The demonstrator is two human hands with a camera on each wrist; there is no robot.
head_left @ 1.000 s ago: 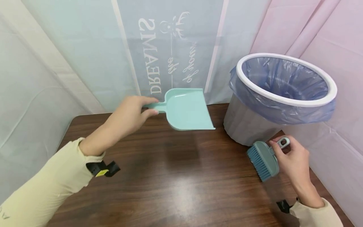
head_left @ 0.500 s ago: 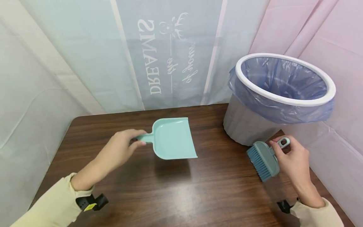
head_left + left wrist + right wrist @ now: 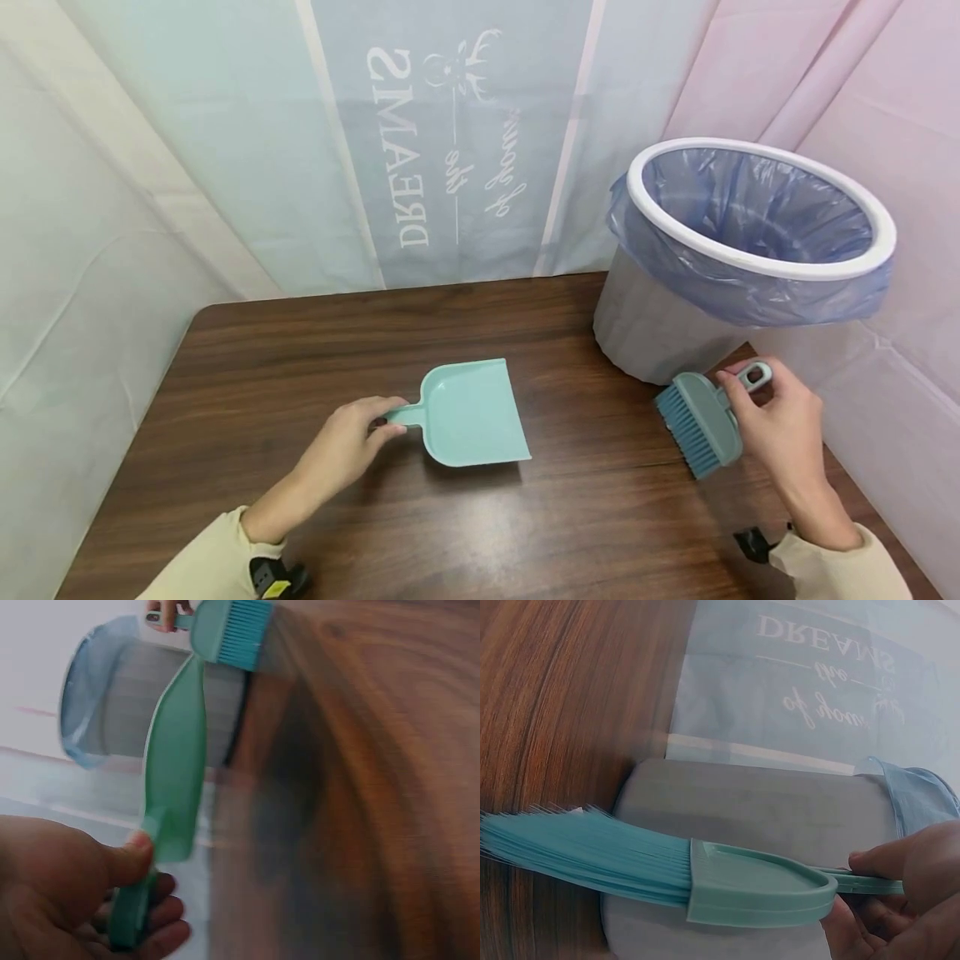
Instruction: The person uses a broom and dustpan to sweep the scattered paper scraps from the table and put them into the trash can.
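Observation:
In the head view my left hand (image 3: pixel 341 446) pinches the short handle of a mint-green dustpan (image 3: pixel 472 415). The pan sits low over the table, its shadow just beneath, with its straight edge facing right and nothing on it. The left wrist view shows the dustpan (image 3: pixel 176 765) nearly edge-on, thumb on one side of the handle and fingers on the other. At the right, my right hand (image 3: pixel 783 429) grips the handle of a small green hand brush (image 3: pixel 711 417). Its teal bristles (image 3: pixel 585 847) point toward the tabletop, with a tiny pale speck among them.
A grey trash can (image 3: pixel 648 321) with a white rim and blue bag liner stands at the back right, right behind the brush. The brown wooden table (image 3: pixel 315 342) meets a printed cloth (image 3: pixel 450 167) along its back edge; pale cloth hangs at both sides.
My left hand has brought the dustpan down and toward me, from near the table's back edge to low over its middle. The right hand and brush stay about where they were.

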